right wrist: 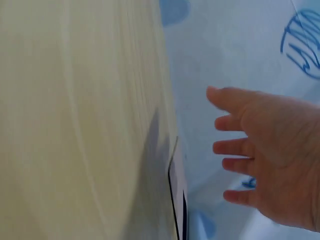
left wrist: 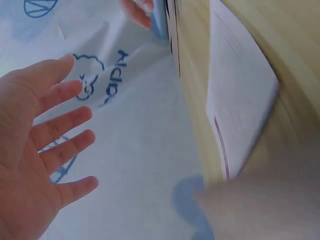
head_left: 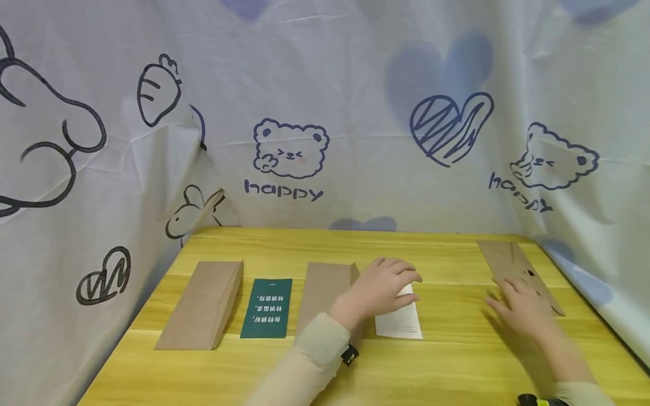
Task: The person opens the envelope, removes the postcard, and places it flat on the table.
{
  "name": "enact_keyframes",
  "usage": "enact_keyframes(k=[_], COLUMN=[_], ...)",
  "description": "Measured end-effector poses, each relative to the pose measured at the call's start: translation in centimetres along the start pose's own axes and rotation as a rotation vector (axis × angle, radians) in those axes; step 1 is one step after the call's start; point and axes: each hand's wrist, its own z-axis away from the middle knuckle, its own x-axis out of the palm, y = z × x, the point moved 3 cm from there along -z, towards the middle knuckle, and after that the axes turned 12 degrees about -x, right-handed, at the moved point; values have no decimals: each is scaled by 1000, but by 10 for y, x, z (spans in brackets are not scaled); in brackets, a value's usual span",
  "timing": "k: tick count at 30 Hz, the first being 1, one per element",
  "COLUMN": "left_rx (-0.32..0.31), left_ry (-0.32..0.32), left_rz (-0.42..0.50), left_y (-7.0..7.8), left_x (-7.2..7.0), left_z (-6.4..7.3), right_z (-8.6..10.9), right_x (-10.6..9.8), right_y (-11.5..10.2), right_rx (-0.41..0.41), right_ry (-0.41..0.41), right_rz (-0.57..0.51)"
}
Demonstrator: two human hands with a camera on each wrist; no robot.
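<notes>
My left hand (head_left: 381, 287), fingers spread and holding nothing, is over a white card (head_left: 398, 324) and the right edge of a brown paper bag (head_left: 325, 287). The left wrist view shows this hand (left wrist: 35, 145) raised above the table, with the white card (left wrist: 240, 85) beyond it. At the right, my right hand (head_left: 523, 304) reaches over another flat brown paper bag (head_left: 508, 256) with dark marks, overlapping its near part. Its fingers (right wrist: 235, 147) are extended and apart in the right wrist view, with nothing between them.
A third brown paper bag (head_left: 198, 304) lies at the left of the wooden table (head_left: 406, 378). Beside it is a dark green card (head_left: 266, 307) with white characters. A white curtain (head_left: 355, 186) with drawings hangs around the table's back and sides.
</notes>
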Motion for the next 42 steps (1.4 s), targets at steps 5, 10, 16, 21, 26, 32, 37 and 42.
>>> enact_keyframes(k=[5, 10, 16, 21, 26, 32, 37, 42], left_rx=[-37, -91, -140, -150, -156, -190, -218, -248], left_ry=[4, -74, -187, -239, -287, -350, -377, -406], left_rz=[-54, -130, -167, -143, -104, -62, -38, -57], left_y=[23, 44, 58, 64, 72, 82, 88, 91], left_x=[13, 27, 43, 58, 69, 79, 84, 87], left_z=[-16, -31, -47, -58, -69, -78, -85, -90], right_z=[17, 29, 36, 38, 43, 52, 58, 61], right_x=[-1, 4, 12, 18, 15, 10, 8, 7], right_y=[23, 44, 64, 71, 68, 54, 40, 23], right_rx=[43, 95, 165, 145, 139, 114, 76, 67], right_ry=[-91, -181, -298, -346, -357, -354, -314, -326], right_rz=[18, -32, -92, -118, -130, -147, -186, -158])
